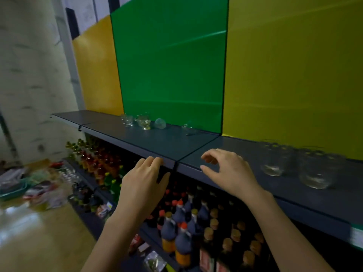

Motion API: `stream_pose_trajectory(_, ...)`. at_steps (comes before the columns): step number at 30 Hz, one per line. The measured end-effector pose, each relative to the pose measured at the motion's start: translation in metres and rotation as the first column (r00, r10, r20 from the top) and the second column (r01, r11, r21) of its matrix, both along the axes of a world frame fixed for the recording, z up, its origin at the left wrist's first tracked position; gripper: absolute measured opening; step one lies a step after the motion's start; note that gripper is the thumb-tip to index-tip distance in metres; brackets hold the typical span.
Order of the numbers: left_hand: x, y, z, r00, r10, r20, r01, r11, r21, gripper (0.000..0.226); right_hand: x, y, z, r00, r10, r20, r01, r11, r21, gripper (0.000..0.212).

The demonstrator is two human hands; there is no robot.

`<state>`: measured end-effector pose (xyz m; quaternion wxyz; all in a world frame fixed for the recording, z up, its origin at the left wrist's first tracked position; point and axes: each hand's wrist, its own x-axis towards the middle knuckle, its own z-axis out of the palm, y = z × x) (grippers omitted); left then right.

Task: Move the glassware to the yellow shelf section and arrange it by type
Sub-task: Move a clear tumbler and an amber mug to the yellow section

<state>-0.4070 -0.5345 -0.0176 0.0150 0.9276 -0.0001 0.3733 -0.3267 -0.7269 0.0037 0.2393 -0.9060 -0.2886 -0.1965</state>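
left hand [144, 180]: loosely open, empty, fingertips at shelf [153, 142] edge | right hand [228, 171]: open, curled, empty, over shelf | tumblers [294, 163]: on shelf right of hands, before yellow panel [294, 75] | small glasses [141, 121]: behind hands, before green panel [170, 65]

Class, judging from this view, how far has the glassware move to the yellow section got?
Done: two clear tumblers stand before the yellow panel. In hand: nothing; left hand and right hand are empty. Left: four small glass pieces remain before the green panel.
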Motion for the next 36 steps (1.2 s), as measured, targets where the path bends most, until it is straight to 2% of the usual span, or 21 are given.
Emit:
stream_pose_trajectory(6, 0.016, 0.079, -0.006, 0.999, 0.015, -0.032, -0.016, 1.000, -0.023, 0.025, 0.034, 0.088, -0.001, 0.998, 0.026, -0.057, -0.026, 1.000, -0.003, 0.028)
stream_pose_trajectory(13, 0.062, 0.157, -0.021, 1.000, -0.009, 0.004, 0.009, 0.987, -0.163, 0.028, 0.089, 0.170, -0.005, 0.995, 0.029, -0.095, -0.033, 0.999, -0.037, 0.029)
stream_pose_trajectory(23, 0.191, 0.270, -0.019, 0.996, -0.085, -0.003, 0.081, 0.958, -0.276, 0.032, 0.197, 0.274, -0.003, 0.996, -0.052, -0.078, 0.043, 0.993, -0.107, 0.029)
stream_pose_trajectory(31, 0.289, 0.335, -0.019, 0.988, -0.152, -0.009, 0.139, 0.924, -0.356, 0.032, 0.266, 0.324, 0.009, 0.986, -0.146, -0.076, 0.138, 0.986, -0.095, 0.028)
stream_pose_trajectory(36, 0.336, 0.377, -0.017, 0.984, -0.175, 0.038, 0.175, 0.897, -0.406, 0.031, 0.304, 0.354, 0.013, 0.975, -0.187, -0.120, 0.185, 0.982, -0.027, 0.031)
